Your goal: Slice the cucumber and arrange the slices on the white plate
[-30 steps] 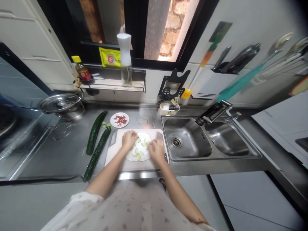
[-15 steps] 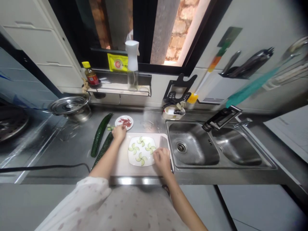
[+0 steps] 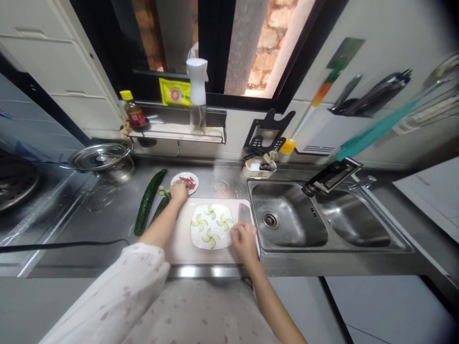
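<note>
My left hand [image 3: 179, 193] is at the near edge of a small white plate [image 3: 195, 189] of red bits [image 3: 191, 182]. Its fingers are curled together, and their tips are partly hidden, so I cannot make out what they hold. My right hand [image 3: 245, 242] hovers by the right edge of a white square plate [image 3: 196, 240], fingertips closed in a pinch; anything in them is too small to name. Thin cucumber slices [image 3: 211, 238] form several pinwheels on that plate. Underneath is a pale cutting board [image 3: 181, 255]. A knife blade [image 3: 244, 212] lies behind my right hand.
One whole cucumber [image 3: 147, 205] lies left of the board, another cucumber [image 3: 160, 208] partly behind my left arm. Small cucumber pieces [image 3: 163, 190] sit near the small plate. A lidded steel pot [image 3: 116, 169] stands far left; a double sink [image 3: 287, 234] is at right.
My left hand has moved slightly away from me, further over the small plate's red bits. My right hand has shifted a little to the right, still pinched. The cucumber pinwheels look the same.
</note>
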`<control>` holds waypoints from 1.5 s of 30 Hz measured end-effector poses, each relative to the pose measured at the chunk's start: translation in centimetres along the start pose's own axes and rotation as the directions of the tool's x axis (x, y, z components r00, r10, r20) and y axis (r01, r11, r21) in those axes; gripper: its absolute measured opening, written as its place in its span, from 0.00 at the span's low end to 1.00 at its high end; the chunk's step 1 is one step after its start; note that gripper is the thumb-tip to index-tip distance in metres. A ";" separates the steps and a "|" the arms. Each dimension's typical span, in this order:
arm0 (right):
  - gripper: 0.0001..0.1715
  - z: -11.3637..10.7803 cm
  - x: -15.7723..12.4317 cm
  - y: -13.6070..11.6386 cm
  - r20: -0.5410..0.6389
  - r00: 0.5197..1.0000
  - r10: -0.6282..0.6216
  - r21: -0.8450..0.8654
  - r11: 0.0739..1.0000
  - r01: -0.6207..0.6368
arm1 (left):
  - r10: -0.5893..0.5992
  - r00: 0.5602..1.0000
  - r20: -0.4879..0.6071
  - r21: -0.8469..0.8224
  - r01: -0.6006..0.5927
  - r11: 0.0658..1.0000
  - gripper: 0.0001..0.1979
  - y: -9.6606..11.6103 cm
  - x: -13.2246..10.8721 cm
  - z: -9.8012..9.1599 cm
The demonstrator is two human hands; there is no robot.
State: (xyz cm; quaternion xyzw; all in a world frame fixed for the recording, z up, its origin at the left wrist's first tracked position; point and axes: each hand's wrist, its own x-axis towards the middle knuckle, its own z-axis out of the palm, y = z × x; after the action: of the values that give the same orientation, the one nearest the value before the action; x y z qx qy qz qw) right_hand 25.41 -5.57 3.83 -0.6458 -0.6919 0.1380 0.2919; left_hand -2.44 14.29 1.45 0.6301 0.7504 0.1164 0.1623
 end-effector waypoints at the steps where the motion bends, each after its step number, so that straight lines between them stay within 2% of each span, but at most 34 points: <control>1: 0.11 -0.1 0.0 0.0 0.000 1.000 0.003 -0.004 1.000 -0.003 | 0.011 1.000 0.005 -0.001 -0.011 1.000 0.14 0.0 0.1 0.1; 12: 0.12 -0.3 -0.3 -0.2 -0.018 1.000 0.010 -0.026 1.000 -0.010 | 0.037 0.999 0.020 0.033 -0.038 0.999 0.15 -0.5 1.1 0.7; 21: 0.10 0.0 -0.2 0.2 -0.041 0.999 -0.031 -0.023 0.999 0.030 | 0.032 0.999 0.034 0.061 -0.034 0.998 0.20 -0.4 1.5 0.9; 26: 0.10 -0.1 -0.1 0.2 -0.043 0.999 -0.029 -0.001 1.000 0.029 | 0.032 0.999 -0.012 0.031 -0.032 0.999 0.19 -0.6 1.2 0.8; 30: 0.10 -0.2 -0.1 0.1 -0.027 0.999 -0.039 0.001 0.999 0.039 | -0.020 0.998 -0.061 -0.035 0.017 0.999 0.18 -0.9 1.0 0.6; 34: 0.10 0.1 0.1 0.1 -0.014 0.999 -0.048 0.013 0.999 0.048 | -0.095 0.994 -0.056 -0.140 0.087 0.986 0.15 -1.1 0.6 0.6; 36: 0.10 0.5 0.2 0.1 -0.014 0.998 -0.054 0.021 0.998 0.054 | -0.100 0.993 -0.060 -0.222 0.084 0.971 0.14 -1.2 0.1 0.6; 41: 0.10 1.1 0.6 -0.2 -0.020 0.997 -0.081 0.066 0.994 0.082 | -0.054 0.992 -0.111 -0.409 0.004 0.913 0.10 -0.8 -2.2 0.5; 45: 0.10 0.9 1.5 -1.0 0.006 0.994 -0.112 0.102 0.989 0.111 | 0.073 0.979 -0.191 -0.473 -0.157 0.867 0.09 0.3 -4.8 0.2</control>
State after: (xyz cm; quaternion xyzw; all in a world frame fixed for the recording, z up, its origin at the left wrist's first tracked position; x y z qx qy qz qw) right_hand 24.08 -4.08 4.04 -0.5897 -0.7206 0.1605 0.3275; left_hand -1.30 9.64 1.85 0.6008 0.6691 0.3627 0.2445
